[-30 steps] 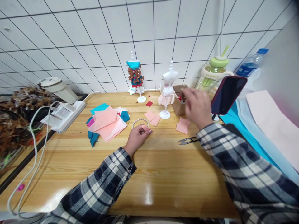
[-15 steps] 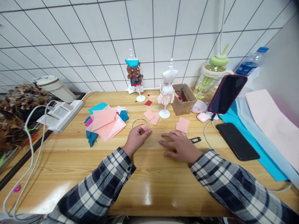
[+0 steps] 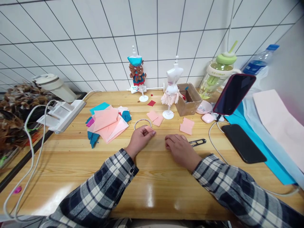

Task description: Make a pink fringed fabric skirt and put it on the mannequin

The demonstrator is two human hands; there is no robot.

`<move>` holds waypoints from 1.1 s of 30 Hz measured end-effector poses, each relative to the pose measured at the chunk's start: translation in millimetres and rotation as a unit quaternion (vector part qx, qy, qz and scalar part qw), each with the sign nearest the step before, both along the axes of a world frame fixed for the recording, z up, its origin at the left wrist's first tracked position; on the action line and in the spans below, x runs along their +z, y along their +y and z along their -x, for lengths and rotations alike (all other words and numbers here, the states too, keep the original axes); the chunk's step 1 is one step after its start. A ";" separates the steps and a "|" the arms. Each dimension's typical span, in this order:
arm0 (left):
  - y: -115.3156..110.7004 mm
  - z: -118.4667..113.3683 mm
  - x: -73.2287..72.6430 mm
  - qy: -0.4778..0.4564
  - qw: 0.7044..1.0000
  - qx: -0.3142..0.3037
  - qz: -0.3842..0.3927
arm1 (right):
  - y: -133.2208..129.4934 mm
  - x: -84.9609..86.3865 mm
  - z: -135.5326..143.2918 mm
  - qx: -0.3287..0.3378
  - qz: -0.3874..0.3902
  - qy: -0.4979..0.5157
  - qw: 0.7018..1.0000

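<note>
The left hand (image 3: 140, 139) pinches a thin, peach-pink fabric-like scrap (image 3: 149, 129) near a slim, pale ring (image 3: 142, 119) (light and limp, I'd guess; best held by an edge). The right hand (image 3: 181, 150) rests, fingers together, contents hidden.

The wooden table (image 3: 152, 177) was strewn.
Coloured sheets (image 3: 106, 122) lay left, two mannequins (image 3: 174, 76) stood far, and snips (image 3: 197, 142) lay right.

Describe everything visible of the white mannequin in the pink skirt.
The white mannequin is a headless, armless torso, plastic-looking, topped by a knobbed neck. Its pale pink skirt looks like gathered fabric with a ragged hem. It stands upright, its round base on the wooden table. The skirt overlaps the cardboard box in view; contact is unclear. Neither left hand nor right hand touches it.
</note>
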State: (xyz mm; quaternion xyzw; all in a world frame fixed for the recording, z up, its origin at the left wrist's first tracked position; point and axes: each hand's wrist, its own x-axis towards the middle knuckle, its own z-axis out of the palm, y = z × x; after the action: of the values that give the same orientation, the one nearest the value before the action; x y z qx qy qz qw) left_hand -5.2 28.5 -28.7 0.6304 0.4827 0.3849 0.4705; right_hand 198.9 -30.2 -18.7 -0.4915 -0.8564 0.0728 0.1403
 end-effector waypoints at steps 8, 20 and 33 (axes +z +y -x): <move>-2.5 -2.3 3.9 -0.014 0.999 -0.007 0.034 | 85.8 90.7 -53.7 -0.248 -0.159 -0.027 0.955; -17.2 -6.6 10.9 0.207 0.973 -0.031 -0.095 | 24.9 22.6 -1.3 -0.084 -0.016 0.273 0.958; -19.1 -4.5 13.6 0.136 0.984 -0.084 -0.074 | 19.4 5.4 -6.5 -0.122 0.255 0.461 0.841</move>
State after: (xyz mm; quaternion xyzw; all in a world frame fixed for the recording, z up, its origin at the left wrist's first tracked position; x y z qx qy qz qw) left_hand -0.6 9.3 -15.1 0.7486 0.4576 0.2889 0.3829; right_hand 205.4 -10.8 -13.2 -0.5204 -0.5767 0.4894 0.3963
